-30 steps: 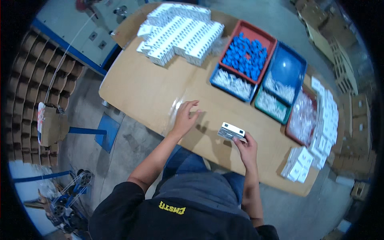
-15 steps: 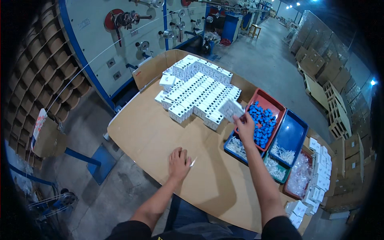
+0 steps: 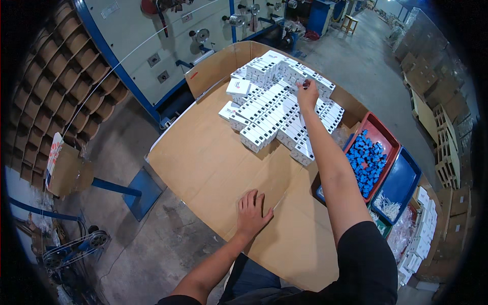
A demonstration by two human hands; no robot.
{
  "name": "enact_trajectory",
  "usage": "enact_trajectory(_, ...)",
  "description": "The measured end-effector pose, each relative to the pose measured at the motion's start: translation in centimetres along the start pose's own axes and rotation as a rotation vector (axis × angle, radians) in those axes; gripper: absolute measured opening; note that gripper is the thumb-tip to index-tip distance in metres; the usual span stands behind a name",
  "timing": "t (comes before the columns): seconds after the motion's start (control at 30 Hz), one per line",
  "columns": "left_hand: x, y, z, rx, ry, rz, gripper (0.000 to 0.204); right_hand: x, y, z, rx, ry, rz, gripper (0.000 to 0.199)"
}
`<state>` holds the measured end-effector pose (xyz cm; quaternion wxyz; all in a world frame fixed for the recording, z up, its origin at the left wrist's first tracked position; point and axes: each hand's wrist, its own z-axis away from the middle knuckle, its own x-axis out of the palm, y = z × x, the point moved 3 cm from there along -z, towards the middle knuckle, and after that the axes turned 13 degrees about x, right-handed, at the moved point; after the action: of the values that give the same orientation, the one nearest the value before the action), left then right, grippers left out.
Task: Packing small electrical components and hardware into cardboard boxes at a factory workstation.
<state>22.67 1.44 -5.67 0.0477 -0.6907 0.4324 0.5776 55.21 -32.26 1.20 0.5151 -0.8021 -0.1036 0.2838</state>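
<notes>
Small white boxes (image 3: 269, 109) stand in close rows on the cardboard-covered table (image 3: 203, 147), with a higher row (image 3: 292, 73) along the back. Over the far right part of these rows is my right hand (image 3: 308, 96), its fingers bent and closed at a small white box by the raised back row. The hand itself covers most of that box. My left hand (image 3: 251, 213) lies flat near the table's front edge, fingers apart, with nothing in it.
Right of the boxes sit a red tray (image 3: 389, 134) of blue plastic pieces (image 3: 363, 162) and a blue tray (image 3: 406, 175) with white sticks (image 3: 387, 207). Clear plastic bags (image 3: 401, 231) and more white boxes (image 3: 424, 223) lie beyond. A grey machine (image 3: 137, 46) stands at the far left.
My right hand has carried a white box from beside the red tray forward to the back of the rows. The left hand stays on the table, its fingers more spread. The view has shifted.
</notes>
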Motion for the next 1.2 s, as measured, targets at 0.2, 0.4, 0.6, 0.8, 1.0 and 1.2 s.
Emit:
enact_trajectory(0.2, 0.3, 0.2, -0.1, 0.01, -0.003, 0.0, 0.057, 3.4, 0.7, -1.8, -0.014, 0.095, 0.038, 0.028)
enact_trajectory(0.4, 0.4, 0.1, -0.2, 0.009, -0.011, -0.012, 0.056, 5.3, 0.9, -2.0, 0.026, 0.111, 0.077, 0.025)
enact_trajectory(0.6, 0.4, 0.3, -0.4, 0.025, 0.004, -0.03, 0.055, 5.6, 1.2, -2.5, 0.007, 0.135, 0.089, 0.027)
enact_trajectory(0.8, 0.4, 0.2, -0.4, 0.001, -0.015, -0.022, 0.056, 6.2, 0.7, -2.0, 0.004, 0.165, 0.076, 0.026)
enact_trajectory(1.0, 0.6, 0.2, -0.3, -0.002, -0.019, -0.032, 0.056, 6.8, 1.2, -2.5, 0.047, 0.149, 0.126, 0.023)
enact_trajectory(1.2, 0.5, -0.1, -0.4, 0.011, -0.002, -0.031, 0.056, 7.0, 1.1, -2.4, 0.024, 0.13, 0.152, 0.025)
